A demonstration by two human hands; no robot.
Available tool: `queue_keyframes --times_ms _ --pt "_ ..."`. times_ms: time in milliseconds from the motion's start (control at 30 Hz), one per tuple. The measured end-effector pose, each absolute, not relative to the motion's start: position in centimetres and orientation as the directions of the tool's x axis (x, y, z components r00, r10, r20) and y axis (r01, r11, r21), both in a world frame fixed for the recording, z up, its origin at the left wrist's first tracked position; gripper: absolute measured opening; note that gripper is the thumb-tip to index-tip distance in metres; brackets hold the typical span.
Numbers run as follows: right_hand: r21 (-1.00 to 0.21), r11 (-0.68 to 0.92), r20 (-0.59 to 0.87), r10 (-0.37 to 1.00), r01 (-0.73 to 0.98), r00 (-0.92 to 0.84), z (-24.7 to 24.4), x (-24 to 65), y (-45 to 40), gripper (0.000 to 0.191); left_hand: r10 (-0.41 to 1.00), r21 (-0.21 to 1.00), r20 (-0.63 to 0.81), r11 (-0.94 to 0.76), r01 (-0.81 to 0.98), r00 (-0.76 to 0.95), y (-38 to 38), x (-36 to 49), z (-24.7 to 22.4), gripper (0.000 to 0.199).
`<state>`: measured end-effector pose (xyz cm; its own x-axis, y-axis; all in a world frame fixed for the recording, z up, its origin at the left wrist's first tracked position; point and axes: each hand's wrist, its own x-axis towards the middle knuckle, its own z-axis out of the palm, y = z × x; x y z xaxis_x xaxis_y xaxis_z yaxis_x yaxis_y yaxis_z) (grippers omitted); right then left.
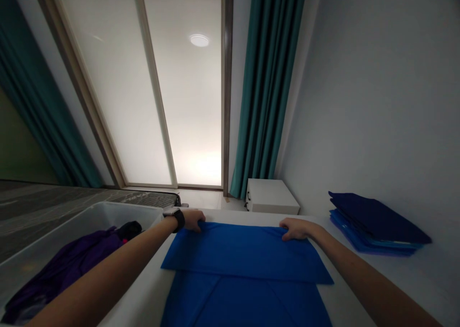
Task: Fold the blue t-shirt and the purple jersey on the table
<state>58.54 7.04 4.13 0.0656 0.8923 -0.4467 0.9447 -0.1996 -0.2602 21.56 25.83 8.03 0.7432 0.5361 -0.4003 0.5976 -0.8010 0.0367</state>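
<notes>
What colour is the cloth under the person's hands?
The cloth is plain bright blue, clearest in the head view.

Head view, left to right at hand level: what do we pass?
White plastic bin → left hand → blue cloth → right hand → stack of folded blue cloths

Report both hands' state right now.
Left hand: closed, holding the far edge of the blue cloth.
Right hand: closed, holding the same edge of the blue cloth.
</notes>
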Motion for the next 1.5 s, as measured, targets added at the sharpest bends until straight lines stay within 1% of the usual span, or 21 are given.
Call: queue_keyframes --times_ms 133,267,400,533,667,767,867,967,1067,1133,1233,1367,1500 --pt "-0.256 -0.198 -0.511 0.859 0.946 0.042 5.0 58.8 6.9 0.021 0.552 0.015 -0.393 -0.796 0.605 0.736 26.3 20.6 8.1 0.009" --pt "-0.239 -0.169 -0.469 0.882 0.956 0.038 5.7 59.0 6.4 0.024 0.569 -0.021 -0.364 -0.796 0.605 0.737 26.3 19.7 8.2 0.009" --pt "-0.205 -0.130 -0.353 0.934 0.970 0.051 6.4 58.7 6.1 0.020 0.615 -0.071 -0.306 -0.776 0.627 0.726 26.0 19.4 8.7 0.016" --pt "-0.145 -0.107 -0.196 0.978 0.984 0.078 7.7 58.2 5.7 0.017 0.667 -0.110 -0.209 -0.743 0.660 0.716 25.5 19.6 10.2 0.021" --pt "-0.060 -0.147 -0.045 0.988 0.987 0.144 9.8 58.0 4.7 0.018 0.699 -0.092 -0.100 -0.715 0.693 0.708 24.5 19.6 12.9 0.019" --pt "-0.011 -0.170 0.031 0.985 0.985 0.170 11.0 57.6 3.2 0.018 0.727 -0.084 -0.013 -0.685 0.724 0.686 23.0 18.9 14.8 0.021" --pt "0.013 -0.162 0.099 0.982 0.987 0.160 10.9 56.6 0.3 0.017 0.758 -0.096 0.049 -0.645 0.758 0.651 20.0 17.5 15.1 0.023" --pt "0.042 -0.103 0.243 0.966 0.994 0.090 8.6 54.7 -4.0 0.019 0.769 -0.101 0.124 -0.619 0.779 0.627 15.5 15.2 12.9 0.023" --pt "0.083 -0.061 0.379 0.925 0.995 0.026 4.6 52.1 -8.7 0.024 0.767 -0.042 0.177 -0.621 0.783 0.617 11.0 12.4 8.8 0.027" --pt "0.086 -0.023 0.424 0.906 0.996 -0.016 1.7 50.7 -11.2 0.028 0.778 -0.010 0.179 -0.610 0.792 0.602 8.8 10.6 5.6 0.028" --pt "0.059 -0.054 0.509 0.861 0.997 0.016 -1.8 49.7 -13.5 0.036 0.753 0.032 0.202 -0.645 0.764 0.627 7.2 8.4 1.4 0.030" --pt "0.004 -0.066 0.546 0.836 0.998 0.053 -4.5 50.5 -14.4 0.039 0.722 0.081 0.291 -0.673 0.736 0.628 7.0 6.8 -1.3 0.028" --pt "-0.041 -0.095 0.529 0.842 0.995 0.102 -5.6 51.5 -14.5 0.052 0.696 0.099 0.348 -0.693 0.714 0.628 7.2 6.6 -1.7 0.028"
